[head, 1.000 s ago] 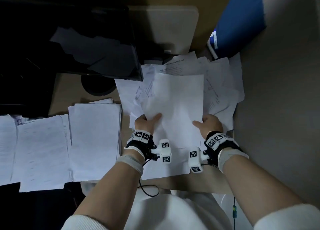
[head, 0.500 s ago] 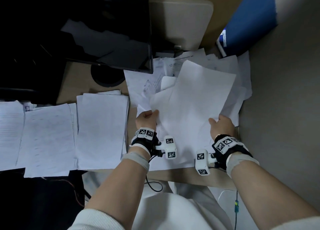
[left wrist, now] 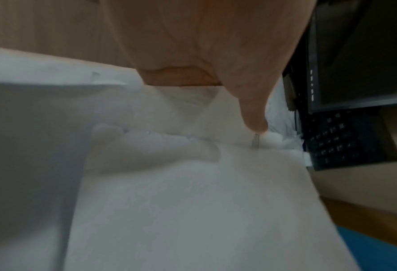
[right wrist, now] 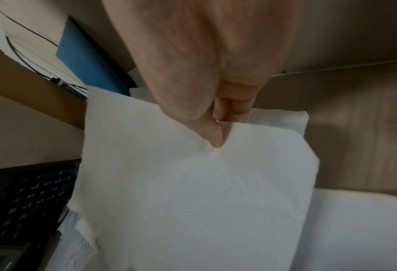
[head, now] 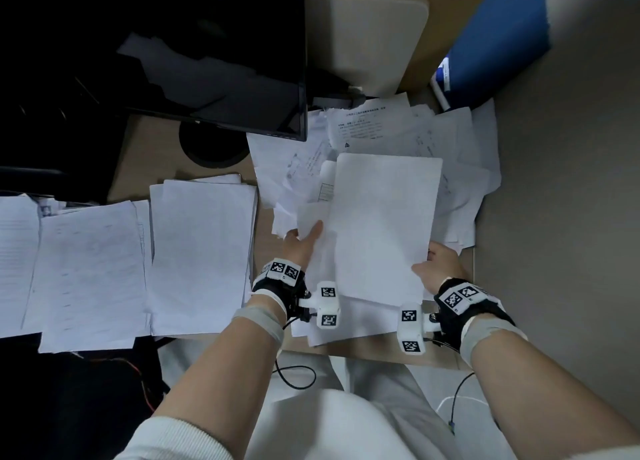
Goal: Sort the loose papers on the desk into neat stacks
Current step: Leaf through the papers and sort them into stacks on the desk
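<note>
A loose heap of white papers (head: 388, 130) covers the right part of the desk (head: 374, 354). My right hand (head: 427, 263) (right wrist: 218, 128) pinches the near right corner of a blank white sheet (head: 384, 224) (right wrist: 192, 192), thumb on top and fingers beneath. That sheet is lifted over the heap. My left hand (head: 306, 237) (left wrist: 250, 132) pinches another sheet (head: 311, 217) (left wrist: 181, 201) lying just under it, thumb on top; its fingers show dimly through the paper. Three neater stacks lie to the left (head: 204, 251), (head: 90, 272), (head: 17, 258).
A dark monitor (head: 207, 61) on a round base (head: 214, 147) stands behind the stacks. A black keyboard (left wrist: 343, 139) (right wrist: 30, 198) lies near it. A blue folder (head: 495, 36) leans at the back right. A grey partition (head: 571, 217) walls off the right side.
The sheet, tilted clockwise half a second ago, now hangs square and further right in the right hand alone. The left hand has shifted to a sheet beneath it.
</note>
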### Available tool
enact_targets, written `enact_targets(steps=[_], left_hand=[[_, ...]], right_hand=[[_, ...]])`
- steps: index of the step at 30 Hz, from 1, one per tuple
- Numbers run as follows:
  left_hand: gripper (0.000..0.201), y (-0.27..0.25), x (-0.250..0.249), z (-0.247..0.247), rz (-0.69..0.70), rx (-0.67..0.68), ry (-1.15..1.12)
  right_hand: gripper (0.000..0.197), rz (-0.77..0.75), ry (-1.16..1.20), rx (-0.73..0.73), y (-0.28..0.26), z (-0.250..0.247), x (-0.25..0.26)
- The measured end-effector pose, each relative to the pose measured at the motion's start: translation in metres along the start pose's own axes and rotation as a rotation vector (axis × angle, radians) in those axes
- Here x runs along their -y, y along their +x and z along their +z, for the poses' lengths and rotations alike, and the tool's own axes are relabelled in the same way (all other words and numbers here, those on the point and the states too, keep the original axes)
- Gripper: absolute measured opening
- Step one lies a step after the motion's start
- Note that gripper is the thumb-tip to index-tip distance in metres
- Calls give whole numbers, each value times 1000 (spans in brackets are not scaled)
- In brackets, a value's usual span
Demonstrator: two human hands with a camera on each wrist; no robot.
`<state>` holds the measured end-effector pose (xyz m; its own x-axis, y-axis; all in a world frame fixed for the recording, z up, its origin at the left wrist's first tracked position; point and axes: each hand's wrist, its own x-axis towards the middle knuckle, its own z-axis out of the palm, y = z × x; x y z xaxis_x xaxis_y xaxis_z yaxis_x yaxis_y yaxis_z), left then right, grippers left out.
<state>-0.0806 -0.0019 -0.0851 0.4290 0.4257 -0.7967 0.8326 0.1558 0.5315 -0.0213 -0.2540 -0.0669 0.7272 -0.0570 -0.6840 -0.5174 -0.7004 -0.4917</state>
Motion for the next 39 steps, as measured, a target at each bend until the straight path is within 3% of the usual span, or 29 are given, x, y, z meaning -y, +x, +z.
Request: enact_targets(steps=[6, 8, 10, 13, 16, 17, 20, 21, 24, 27, 30, 32, 34, 36, 39], left_hand=[[109, 4, 28, 1, -67, 68, 58], [74, 3, 32, 0, -11, 99, 154], [33, 0, 34, 0, 66, 76, 197], [11, -8, 24, 3, 67, 152, -34], [16, -3, 8, 8, 185, 127, -29], [25, -1, 4, 9, 207, 93, 29], [57, 7, -3, 15, 218, -15, 185], [64, 5, -5, 16, 208, 1, 211], [48, -2, -10, 22, 199, 42, 204], [36, -6, -9, 29, 255, 49, 238], [42, -9, -21, 38, 308, 59, 155], [62, -10, -39, 44, 324, 77, 47], [75, -4, -56, 50, 330, 76, 76], [69, 11, -74, 56, 311, 79, 216], [48, 33, -97, 67, 327, 84, 385]], right_hand=[[59, 1, -121, 195, -5, 21, -5], [71, 43, -116, 266, -6, 32, -3], [82, 95, 4, 233, -4, 42, -4], [71, 163, 184, 167, -1, 46, -4], [36, 147, 152, 151, 3, 43, -4], [35, 122, 134, 119, 5, 43, -3], [78, 165, 87, 30, 10, 43, 5], [83, 176, 117, 21, 12, 43, 8], [78, 238, 187, 106, 15, 41, 13], [43, 233, 133, 198, 10, 36, 16], [27, 247, 216, 160, 14, 28, 14], [35, 260, 272, 55, 22, 16, 15], [61, 326, 247, -38, 29, -1, 18], [69, 365, 234, -87, 41, -16, 21], [63, 409, 275, -77, 63, -26, 30]])
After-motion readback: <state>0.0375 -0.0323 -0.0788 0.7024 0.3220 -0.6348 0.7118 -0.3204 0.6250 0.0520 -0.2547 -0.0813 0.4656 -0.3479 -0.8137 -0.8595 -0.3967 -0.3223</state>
